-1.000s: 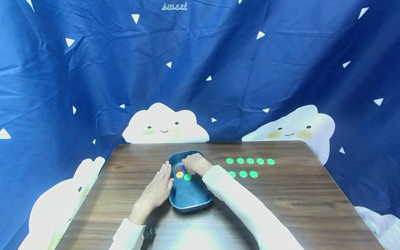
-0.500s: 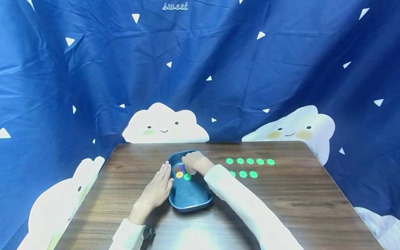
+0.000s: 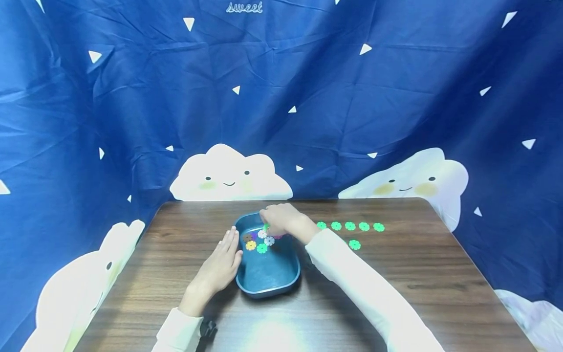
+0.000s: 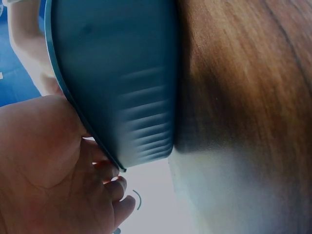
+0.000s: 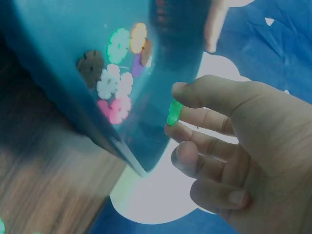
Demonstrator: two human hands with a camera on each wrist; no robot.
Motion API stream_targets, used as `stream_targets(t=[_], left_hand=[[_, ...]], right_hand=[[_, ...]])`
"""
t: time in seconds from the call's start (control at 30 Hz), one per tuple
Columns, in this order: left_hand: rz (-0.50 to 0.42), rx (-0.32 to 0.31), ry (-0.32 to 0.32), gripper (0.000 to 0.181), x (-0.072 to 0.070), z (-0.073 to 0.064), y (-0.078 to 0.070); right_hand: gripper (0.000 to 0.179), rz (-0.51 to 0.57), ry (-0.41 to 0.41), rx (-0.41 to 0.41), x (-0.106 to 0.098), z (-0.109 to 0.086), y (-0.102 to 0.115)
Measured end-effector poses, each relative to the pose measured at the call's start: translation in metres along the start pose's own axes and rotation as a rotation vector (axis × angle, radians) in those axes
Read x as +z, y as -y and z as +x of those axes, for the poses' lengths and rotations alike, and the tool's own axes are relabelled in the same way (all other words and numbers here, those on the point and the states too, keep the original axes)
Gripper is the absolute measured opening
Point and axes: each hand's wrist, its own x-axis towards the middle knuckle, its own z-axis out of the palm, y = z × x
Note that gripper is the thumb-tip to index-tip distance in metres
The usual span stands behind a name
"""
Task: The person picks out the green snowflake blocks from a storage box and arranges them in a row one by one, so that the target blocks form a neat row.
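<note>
My right hand (image 3: 283, 218) is over the far end of a dark blue plastic bin (image 3: 267, 278), pinching a green flower-shaped disc (image 5: 174, 112) between thumb and fingertips. Straight fingers of my left hand (image 3: 217, 266) rest along the bin's left rim. Inside the bin lie several more flower discs: an orange one (image 3: 250, 245), a green one (image 3: 262, 248), a white one (image 3: 269, 241), brown ones (image 5: 90, 67), a purple one (image 5: 138, 67) and pink ones (image 5: 119, 109). Some overlap.
Right of the bin, green flower discs lie on the wooden table (image 3: 409, 274) in a back row (image 3: 350, 226). A front row (image 3: 355, 244) is partly hidden by my right sleeve. A blue curtain (image 3: 325, 122) with printed clouds hangs behind the table.
My right hand has risen from among the discs and moved slightly right and back, now with a green disc in its fingers. White and pink discs have come into sight. The left hand stays.
</note>
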Motion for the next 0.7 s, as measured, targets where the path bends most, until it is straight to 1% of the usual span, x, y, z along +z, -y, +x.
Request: stream_targets(t=[0.17,0.3,0.5,0.7], left_hand=[[-0.001,-0.003,-0.006,0.064,0.002,0.000,0.001],[0.003,0.000,-0.005,0.064,0.002,0.000,0.001],[0.007,0.011,-0.004,0.064,0.001,0.000,0.000],[0.004,0.010,0.008,0.064,-0.001,-0.001,-0.001]], right_hand=[[0.025,0.028,-0.049,0.009,-0.008,-0.018,-0.015],[0.026,0.034,-0.073,0.016,-0.012,-0.033,-0.028],[0.030,0.041,-0.117,0.036,-0.013,-0.058,-0.052],[0.026,0.042,-0.168,0.062,-0.009,-0.082,-0.074]])
